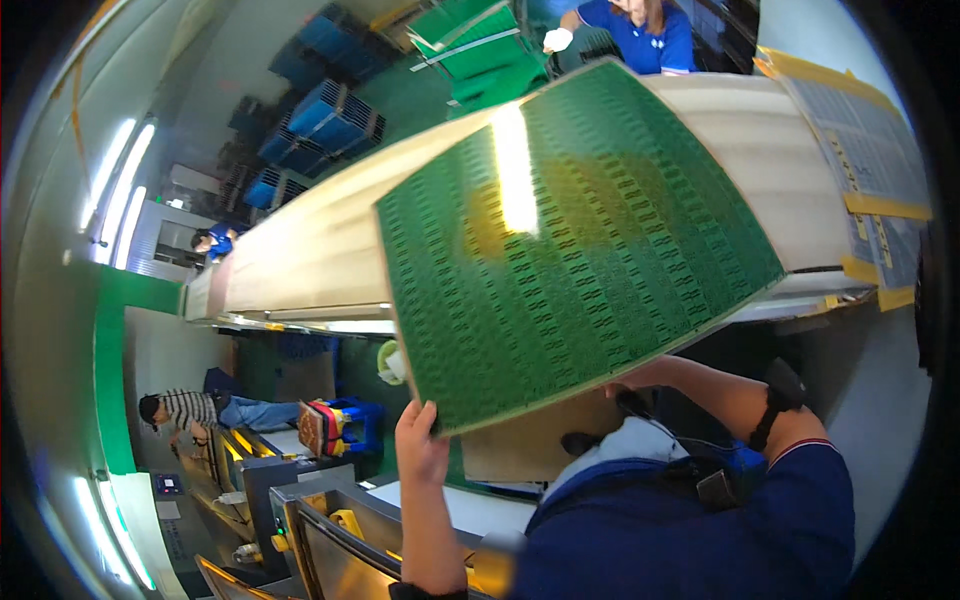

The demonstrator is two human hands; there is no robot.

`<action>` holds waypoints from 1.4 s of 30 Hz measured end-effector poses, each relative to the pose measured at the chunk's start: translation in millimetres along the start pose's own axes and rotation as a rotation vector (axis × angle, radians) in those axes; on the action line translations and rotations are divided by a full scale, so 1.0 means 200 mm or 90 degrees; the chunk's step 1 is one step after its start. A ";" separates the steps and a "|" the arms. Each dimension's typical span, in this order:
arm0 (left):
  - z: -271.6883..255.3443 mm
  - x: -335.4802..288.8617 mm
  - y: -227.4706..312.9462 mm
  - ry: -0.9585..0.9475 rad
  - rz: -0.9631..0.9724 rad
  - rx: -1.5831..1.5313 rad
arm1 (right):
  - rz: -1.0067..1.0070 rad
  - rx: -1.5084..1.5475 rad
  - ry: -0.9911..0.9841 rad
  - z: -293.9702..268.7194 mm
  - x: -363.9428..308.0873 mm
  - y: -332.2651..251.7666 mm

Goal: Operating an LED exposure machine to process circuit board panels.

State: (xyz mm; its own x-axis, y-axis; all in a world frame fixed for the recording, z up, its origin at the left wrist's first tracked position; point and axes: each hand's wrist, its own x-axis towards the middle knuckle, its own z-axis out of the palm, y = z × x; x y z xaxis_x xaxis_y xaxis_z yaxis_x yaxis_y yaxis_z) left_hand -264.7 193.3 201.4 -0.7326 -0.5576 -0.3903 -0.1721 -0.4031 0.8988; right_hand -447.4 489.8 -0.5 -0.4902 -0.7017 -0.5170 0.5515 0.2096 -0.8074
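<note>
A large green circuit board panel (pixel 590 250) with rows of fine dark markings is held up and tilted in front of me. Glare from a light runs down its upper part. At its near left corner my left hand (pixel 421 440) is closed, thumb on top of the edge. My right hand (pixel 640 374) is at the near edge, further right; its fingers are mostly hidden by the panel, but it grips that edge from below.
Beyond the panel runs a long pale conveyor or table (pixel 310 255). Opposite, a person in a blue shirt (pixel 645 35) stands near a green rack (pixel 475 50). Blue crates (pixel 325 115) stand at the far left. A machine (pixel 340 545) is beside my left arm; another person (pixel 195 410) is further left.
</note>
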 end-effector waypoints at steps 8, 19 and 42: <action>0.06 -0.15 0.04 -0.043 -0.034 -0.170 | 0.014 -0.104 0.101 -0.44 -0.26 0.27; -0.37 -0.35 -0.04 0.348 0.063 0.269 | 0.035 -0.208 0.020 -0.45 -0.25 0.47; -0.82 -2.38 -1.23 1.089 0.325 -0.506 | 0.151 -0.538 -0.342 0.17 0.25 0.43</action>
State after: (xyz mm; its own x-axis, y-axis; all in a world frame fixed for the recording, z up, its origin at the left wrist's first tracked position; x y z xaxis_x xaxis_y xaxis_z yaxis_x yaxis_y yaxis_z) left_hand 234.4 440.1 133.5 0.7805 -0.5143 -0.3554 0.4603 0.0881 0.8834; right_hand -401.2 448.8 -86.2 0.0503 -0.7479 -0.6619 -0.1616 0.6479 -0.7443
